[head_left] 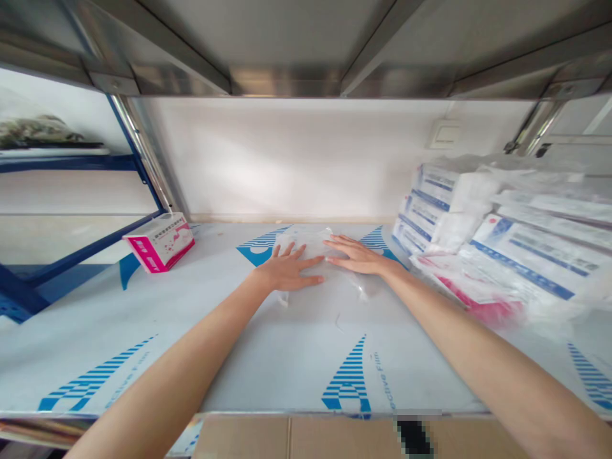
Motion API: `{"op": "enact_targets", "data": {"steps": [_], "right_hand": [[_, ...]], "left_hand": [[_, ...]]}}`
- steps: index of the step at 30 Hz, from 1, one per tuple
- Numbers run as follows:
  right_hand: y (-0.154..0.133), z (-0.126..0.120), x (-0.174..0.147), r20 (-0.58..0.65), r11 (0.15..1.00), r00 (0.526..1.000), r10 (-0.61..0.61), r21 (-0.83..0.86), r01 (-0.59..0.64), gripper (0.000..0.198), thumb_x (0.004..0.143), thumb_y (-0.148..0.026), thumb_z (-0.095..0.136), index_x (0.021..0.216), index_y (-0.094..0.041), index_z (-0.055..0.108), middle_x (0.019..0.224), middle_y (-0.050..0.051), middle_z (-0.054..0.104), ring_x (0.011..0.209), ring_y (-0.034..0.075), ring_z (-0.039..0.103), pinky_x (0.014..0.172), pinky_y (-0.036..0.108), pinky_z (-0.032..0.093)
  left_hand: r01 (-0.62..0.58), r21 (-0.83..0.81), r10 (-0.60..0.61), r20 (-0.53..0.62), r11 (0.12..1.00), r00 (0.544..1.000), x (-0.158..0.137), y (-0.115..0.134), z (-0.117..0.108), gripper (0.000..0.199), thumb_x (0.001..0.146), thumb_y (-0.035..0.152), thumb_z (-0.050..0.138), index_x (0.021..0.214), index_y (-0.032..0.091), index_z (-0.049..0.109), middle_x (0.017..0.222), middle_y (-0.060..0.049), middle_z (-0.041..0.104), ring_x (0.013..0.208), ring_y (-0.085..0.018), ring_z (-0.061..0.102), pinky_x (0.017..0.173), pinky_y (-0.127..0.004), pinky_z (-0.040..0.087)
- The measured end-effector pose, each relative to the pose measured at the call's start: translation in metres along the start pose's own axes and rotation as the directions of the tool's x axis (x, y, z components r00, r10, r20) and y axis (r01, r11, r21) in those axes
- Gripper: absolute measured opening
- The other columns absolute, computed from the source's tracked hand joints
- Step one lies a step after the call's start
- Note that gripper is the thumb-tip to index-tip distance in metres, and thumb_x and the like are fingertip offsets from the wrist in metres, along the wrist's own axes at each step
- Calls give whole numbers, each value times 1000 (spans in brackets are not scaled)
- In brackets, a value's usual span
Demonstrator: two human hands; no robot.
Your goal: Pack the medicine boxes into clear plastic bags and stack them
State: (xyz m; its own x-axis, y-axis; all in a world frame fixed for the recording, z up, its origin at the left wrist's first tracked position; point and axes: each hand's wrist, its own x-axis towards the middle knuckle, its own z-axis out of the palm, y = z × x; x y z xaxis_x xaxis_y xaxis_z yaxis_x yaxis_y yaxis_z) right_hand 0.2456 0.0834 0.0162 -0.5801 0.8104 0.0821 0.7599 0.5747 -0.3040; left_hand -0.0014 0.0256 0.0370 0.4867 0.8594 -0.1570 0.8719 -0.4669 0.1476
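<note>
A clear, crumpled plastic bag (310, 239) lies on the film-covered shelf (268, 357), toward the back wall. My left hand (285, 268) rests on its left part, fingers spread and palm down. On the bag's right part lies my right hand (356, 254), also palm down with its fingers stretched out. The fingertips of both hands nearly meet over the plastic. Parts of the bag are hidden under the hands, and its loose ends stick out toward me on both sides.
A pink and white box (167, 245) stands at the left. Stacked at the right are several white and blue boxes (526, 255) in plastic, with a pink and white package (473, 287) in front. A metal shelf (287, 51) hangs low overhead. Cardboard (248, 437) shows below the front edge.
</note>
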Motion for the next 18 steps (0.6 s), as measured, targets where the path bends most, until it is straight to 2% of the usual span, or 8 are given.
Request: {"op": "enact_targets", "data": {"steps": [4, 7, 9, 12, 14, 16, 18], "right_hand": [[-11, -8, -33, -71, 1000, 997, -11, -24, 10, 65, 97, -66, 40, 152, -32, 42, 165, 5, 27, 153, 31, 20, 123, 55, 21], [-24, -15, -67, -209, 996, 977, -50, -78, 34, 52, 100, -56, 41, 145, -32, 51, 160, 5, 39, 148, 30, 35, 120, 53, 32], [-29, -20, -92, -324, 987, 940, -106, -151, 59, 46, 99, -48, 48, 139, -27, 57, 150, 8, 53, 140, 28, 48, 117, 49, 39], [-26, -29, -127, -513, 967, 847, -137, -255, 2, 31, 94, -32, 56, 121, -22, 67, 125, 9, 69, 121, 27, 62, 109, 47, 48], [-19, -36, -146, -595, 952, 796, -110, -292, -86, 23, 91, -24, 56, 109, -19, 70, 110, 10, 73, 108, 28, 67, 102, 48, 52], [-11, -41, -161, -627, 943, 775, -79, -300, -147, 21, 89, -20, 56, 102, -17, 71, 103, 11, 74, 102, 30, 68, 98, 50, 53], [-6, -41, -168, -604, 948, 795, -64, -284, -140, 22, 89, -20, 55, 104, -16, 71, 105, 12, 74, 104, 30, 67, 98, 51, 53]], "left_hand": [[-39, 53, 39, 4, 998, 999, 1, -11, 5, 66, 96, 72, 23, 157, 45, 19, 169, -4, 10, 154, -37, 7, 120, -64, 9], [-86, 134, 98, -87, 987, 991, -3, -22, 3, 55, 103, 60, 24, 156, 46, 20, 168, -3, 15, 155, -33, 12, 121, -60, 12], [-113, 198, 146, -156, 974, 977, -7, -19, 2, 50, 105, 52, 29, 155, 46, 27, 167, -2, 22, 153, -33, 19, 122, -56, 17], [-116, 244, 185, -282, 963, 941, -13, 11, 4, 48, 106, 36, 29, 152, 42, 38, 161, -3, 37, 148, -30, 33, 121, -49, 26], [-73, 178, 131, -344, 981, 930, -16, 39, 10, 48, 105, 37, 27, 151, 37, 42, 156, -7, 44, 145, -28, 39, 119, -47, 30], [75, 49, -53, -347, 996, 936, -17, 65, 18, 51, 104, 49, 25, 150, 38, 43, 154, -8, 47, 147, -36, 33, 118, -59, 26], [147, -6, -143, -285, 989, 948, -15, 81, 26, 58, 101, 61, 21, 153, 40, 38, 158, -11, 40, 148, -48, 25, 110, -74, 23]]}}
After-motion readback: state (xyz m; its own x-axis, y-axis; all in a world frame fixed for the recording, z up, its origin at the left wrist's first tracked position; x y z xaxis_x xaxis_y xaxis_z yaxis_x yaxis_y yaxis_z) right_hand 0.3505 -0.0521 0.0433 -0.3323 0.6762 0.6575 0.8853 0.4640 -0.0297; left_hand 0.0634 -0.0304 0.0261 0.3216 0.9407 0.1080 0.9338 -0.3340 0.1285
